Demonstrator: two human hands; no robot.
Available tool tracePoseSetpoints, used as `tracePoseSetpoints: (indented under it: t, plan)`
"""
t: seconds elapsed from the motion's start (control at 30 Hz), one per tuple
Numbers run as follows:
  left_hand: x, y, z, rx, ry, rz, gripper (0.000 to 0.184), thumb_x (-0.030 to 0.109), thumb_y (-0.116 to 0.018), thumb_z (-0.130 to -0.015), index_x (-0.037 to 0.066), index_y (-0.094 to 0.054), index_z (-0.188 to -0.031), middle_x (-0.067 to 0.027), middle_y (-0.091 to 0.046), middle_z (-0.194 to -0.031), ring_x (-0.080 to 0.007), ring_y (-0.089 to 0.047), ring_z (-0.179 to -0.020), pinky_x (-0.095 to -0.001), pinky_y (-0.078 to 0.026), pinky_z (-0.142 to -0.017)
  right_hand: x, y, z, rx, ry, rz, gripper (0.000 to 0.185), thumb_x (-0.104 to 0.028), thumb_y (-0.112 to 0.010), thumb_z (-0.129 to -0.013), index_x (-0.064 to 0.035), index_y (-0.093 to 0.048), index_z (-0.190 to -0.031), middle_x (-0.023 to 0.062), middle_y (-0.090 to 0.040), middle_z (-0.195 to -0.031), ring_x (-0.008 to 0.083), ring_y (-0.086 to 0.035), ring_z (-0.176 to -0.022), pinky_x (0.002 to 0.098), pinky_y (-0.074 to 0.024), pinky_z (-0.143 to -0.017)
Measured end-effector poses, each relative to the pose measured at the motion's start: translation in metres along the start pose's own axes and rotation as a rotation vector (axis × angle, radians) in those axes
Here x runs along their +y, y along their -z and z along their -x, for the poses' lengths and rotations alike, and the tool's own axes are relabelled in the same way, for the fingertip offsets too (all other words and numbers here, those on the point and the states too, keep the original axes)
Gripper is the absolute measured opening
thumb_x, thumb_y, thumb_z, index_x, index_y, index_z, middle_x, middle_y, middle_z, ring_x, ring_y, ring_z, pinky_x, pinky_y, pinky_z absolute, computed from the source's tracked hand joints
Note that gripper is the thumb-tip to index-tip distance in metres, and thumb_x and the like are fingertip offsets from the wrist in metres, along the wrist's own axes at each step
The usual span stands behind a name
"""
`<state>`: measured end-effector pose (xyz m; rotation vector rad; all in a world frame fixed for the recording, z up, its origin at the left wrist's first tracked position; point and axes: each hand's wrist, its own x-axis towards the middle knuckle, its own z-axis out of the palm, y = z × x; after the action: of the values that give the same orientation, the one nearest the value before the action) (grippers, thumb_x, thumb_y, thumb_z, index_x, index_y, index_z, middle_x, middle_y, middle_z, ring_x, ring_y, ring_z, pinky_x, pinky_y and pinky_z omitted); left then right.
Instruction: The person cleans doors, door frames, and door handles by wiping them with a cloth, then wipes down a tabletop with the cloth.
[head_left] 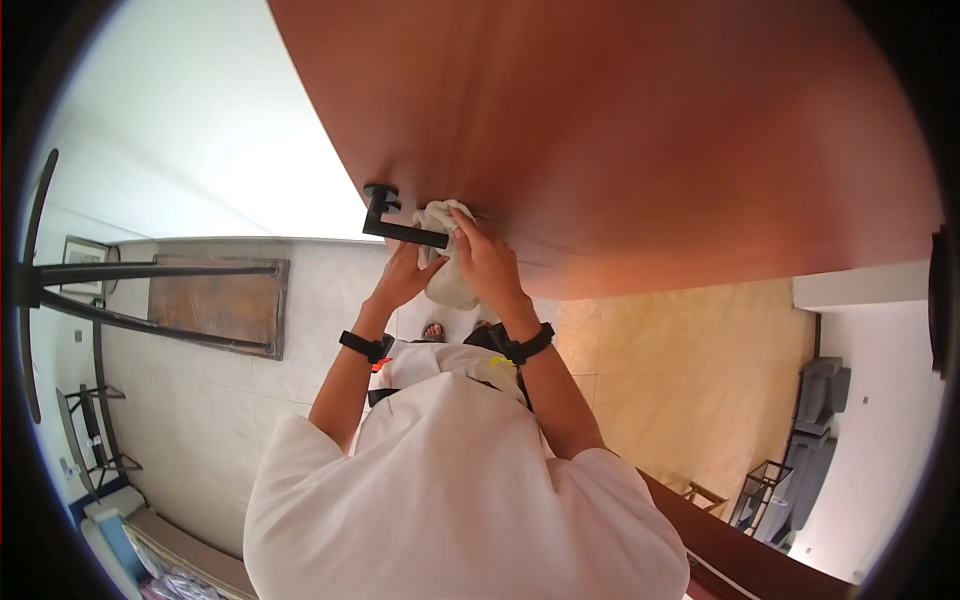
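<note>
A pale cream cloth [452,291] is bunched behind the free end of a black lever handle [405,233] on a reddish-brown door [600,130]. My right hand [486,264] grips the cloth from the right, its fingers reaching up along the fabric near the lever's tip. Just below the lever is my left hand [400,276], its thumb against the cloth's left side. The lever partly hides the left fingertips, which appear closed on the fabric. Part of the cloth hangs down between both hands.
A brown mat [215,305] lies on the tiled floor [215,385] to the left. Black curved bars [150,270] cross the left side. Grey furniture [815,440] and a black frame [760,495] stand along the right wall. A reddish-brown panel [720,530] runs behind my right shoulder.
</note>
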<state>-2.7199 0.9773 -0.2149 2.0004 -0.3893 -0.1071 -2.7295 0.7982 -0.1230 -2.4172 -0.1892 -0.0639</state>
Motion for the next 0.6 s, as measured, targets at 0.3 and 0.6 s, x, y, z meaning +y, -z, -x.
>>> tracePoseSetpoints:
  t: [0.3, 0.6]
  plan:
    - [0.001, -0.014, -0.003, -0.041, 0.162, 0.016, 0.068, 0.021, -0.075, -0.085, 0.001, -0.042, -0.142, -0.0235, -0.054, -0.136, -0.0393, -0.055, -0.123, -0.0418, -0.052, -0.092, 0.027, -0.010, 0.009, 0.014, -0.015, -0.002, 0.040, -0.023, -0.049, -0.099, -0.0202, -0.056, -0.138, 0.0191, -0.065, -0.115, 0.0391, -0.066, -0.096, 0.0494, -0.0547, -0.081]
    - [0.020, -0.069, -0.015, -0.096, 0.120, 0.054, 0.073, 0.025, -0.075, -0.084, 0.007, -0.038, -0.145, -0.0286, -0.053, -0.134, -0.0444, -0.053, -0.124, -0.0465, -0.046, -0.101, 0.081, 0.020, 0.029, 0.012, -0.173, -0.068, 0.038, -0.022, -0.051, -0.098, -0.0196, -0.061, -0.134, 0.0178, -0.067, -0.111, 0.0386, -0.065, -0.096, 0.0470, -0.0520, -0.084]
